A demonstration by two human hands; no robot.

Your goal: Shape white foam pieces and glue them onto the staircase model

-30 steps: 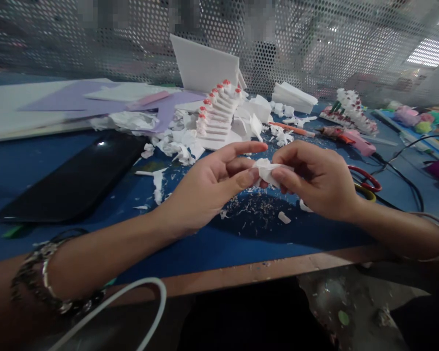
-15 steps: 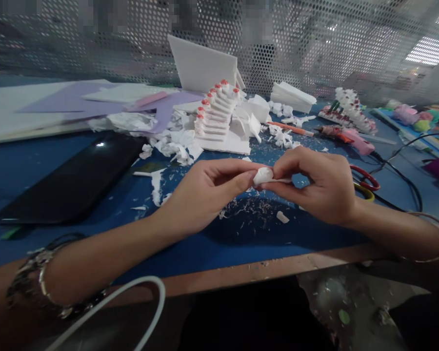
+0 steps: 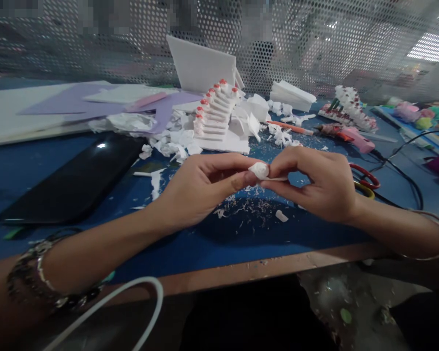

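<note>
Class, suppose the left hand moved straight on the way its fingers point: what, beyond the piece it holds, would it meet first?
Most likely the right hand, whose fingertips are just past the rolled white piece in the left hand, though one view leaves depth uncertain.

A blue tabletop (image 3: 205, 246) spread beneath the grip, ending in a brown edge (image 3: 241, 274) on its near side. Beyond the grip rose a grey perforated panel (image 3: 219, 22), the room behind it blurred. Far off to the grip's upper right glowed 2 slatted bright patches (image 3: 429, 48). Below and right of the grip, dim grey floor (image 3: 369, 287) lay flecked with scraps.
</note>
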